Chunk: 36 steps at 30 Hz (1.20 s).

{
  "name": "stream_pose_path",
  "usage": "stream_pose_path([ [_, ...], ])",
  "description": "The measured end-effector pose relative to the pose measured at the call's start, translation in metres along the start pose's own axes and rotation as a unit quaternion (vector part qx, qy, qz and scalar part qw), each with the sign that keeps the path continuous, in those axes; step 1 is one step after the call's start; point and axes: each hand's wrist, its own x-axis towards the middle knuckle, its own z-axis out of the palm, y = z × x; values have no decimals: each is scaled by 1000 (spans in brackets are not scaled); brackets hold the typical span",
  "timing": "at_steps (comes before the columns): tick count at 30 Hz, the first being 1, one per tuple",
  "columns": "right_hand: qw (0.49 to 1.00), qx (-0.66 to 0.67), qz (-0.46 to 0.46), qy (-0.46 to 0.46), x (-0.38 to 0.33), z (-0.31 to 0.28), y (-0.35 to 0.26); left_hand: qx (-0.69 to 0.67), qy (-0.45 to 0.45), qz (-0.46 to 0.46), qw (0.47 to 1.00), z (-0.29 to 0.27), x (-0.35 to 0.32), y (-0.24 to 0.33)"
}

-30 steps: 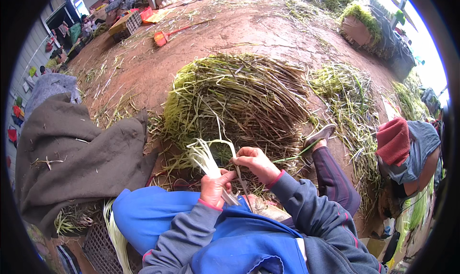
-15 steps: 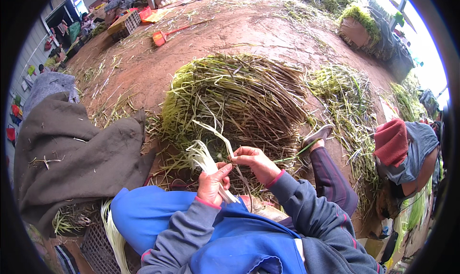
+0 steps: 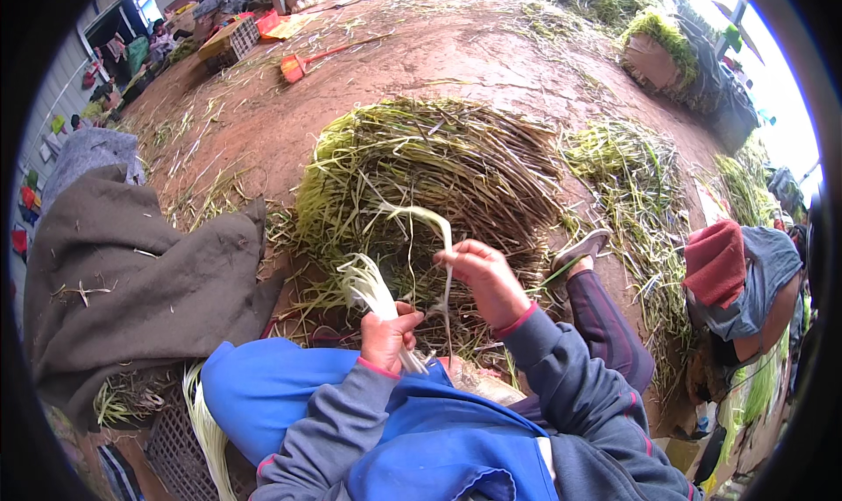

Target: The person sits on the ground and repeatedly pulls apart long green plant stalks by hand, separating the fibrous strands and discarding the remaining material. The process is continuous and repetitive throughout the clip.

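Note:
My left hand point(image 3: 387, 341) is closed around a small bundle of whitish plant stalks point(image 3: 369, 285), their loose tops fanning up and to the left. Between the thumb and fingers of my right hand point(image 3: 483, 277) is a single pale stalk point(image 3: 446, 240). It bends over to the left at the top, and its thin darker end hangs toward my lap. A thin peeled strand dangles between the two hands. Just beyond them lies a big heap of stalks point(image 3: 438, 172), yellow-green at the left and brown at the right.
A dark brown cloth point(image 3: 149, 273) covers something at my left, above a plastic crate point(image 3: 180, 448) with long pale stalks point(image 3: 203, 431) beside it. Green scraps point(image 3: 636, 185) litter the floor at right. An orange dustpan point(image 3: 294, 68) lies farther off. A red cloth point(image 3: 715, 260) sits at far right.
My right hand has moved up and right, away from my left hand, drawing the single stalk with it. My left hand stays with its bundle nearly in place.

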Motion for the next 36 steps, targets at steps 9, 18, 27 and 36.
stream_pose_path([
  [9,972,138,-167,-85,-27,2,-133,561,29,166,811,-61,47,-62],
  [18,962,149,-205,-106,-28,10,-170,605,62,171,775,-57,46,-49],
  [27,991,75,100,39,67,32,-21,-86,-148,-43,984,0,-7,-12],
  [36,987,40,102,114,87,8,52,-137,-246,-174,944,-4,-9,-12],
])
